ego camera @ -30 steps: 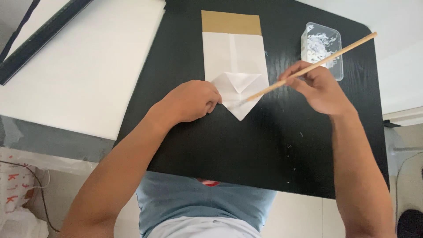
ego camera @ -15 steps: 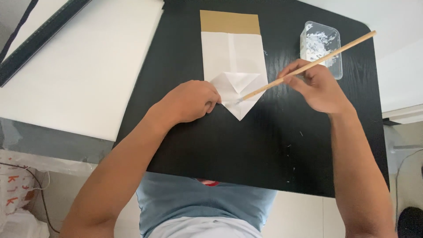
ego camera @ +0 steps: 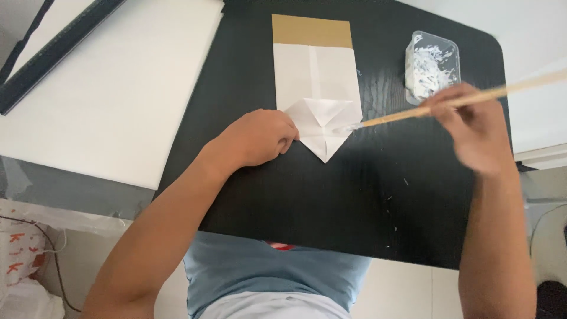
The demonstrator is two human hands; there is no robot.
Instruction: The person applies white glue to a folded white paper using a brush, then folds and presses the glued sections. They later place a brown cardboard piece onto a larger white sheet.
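A white folded paper with a brown strip at its far end lies on the black table, its near end folded into a point. My left hand rests fisted on the table, pressing the paper's left folded corner. My right hand grips a long wooden stick. The stick's tip touches the right edge of the folded point. A clear plastic tub smeared with white paste stands just beyond my right hand.
A large white board lies left of the table with a dark frame across its far corner. White specks dot the table near my right forearm. A plastic bag sits low at the left.
My right hand has shifted right and a little toward me, drawing the stick flatter, so its tip now sits at the paper's right edge. My left hand stays put.
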